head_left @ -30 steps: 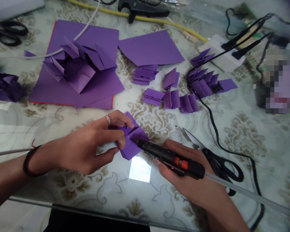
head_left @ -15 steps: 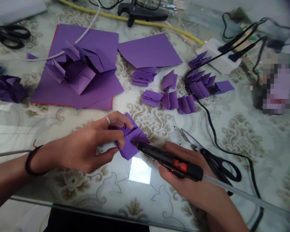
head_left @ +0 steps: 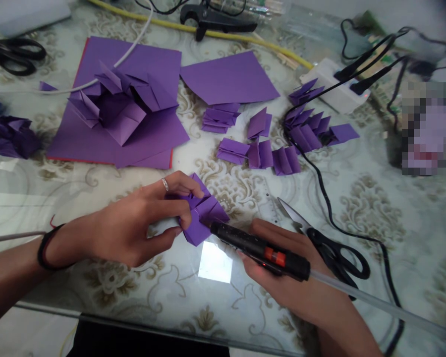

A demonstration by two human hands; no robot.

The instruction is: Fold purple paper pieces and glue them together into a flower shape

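My left hand point(head_left: 134, 225) pinches a folded purple paper piece point(head_left: 196, 228) between thumb and fingers, near the middle of the table. In my right hand point(head_left: 293, 282) is a black glue gun point(head_left: 252, 243) with an orange part, and a clear glue stick trails from its back end. The gun's tip touches or nearly touches the folded paper; the exact contact is too small to tell. Black-handled scissors point(head_left: 334, 255) lie open beside my right hand, partly hidden by it. Several folded purple pieces point(head_left: 260, 153) sit beyond the hands.
Purple sheets point(head_left: 163, 59) lie at the back left under a ring of folded paper point(head_left: 126, 124). A crumpled purple bundle point(head_left: 13, 136) and more scissors point(head_left: 18, 52) are at far left. A white power strip point(head_left: 332, 84) with black cables stands at the back right.
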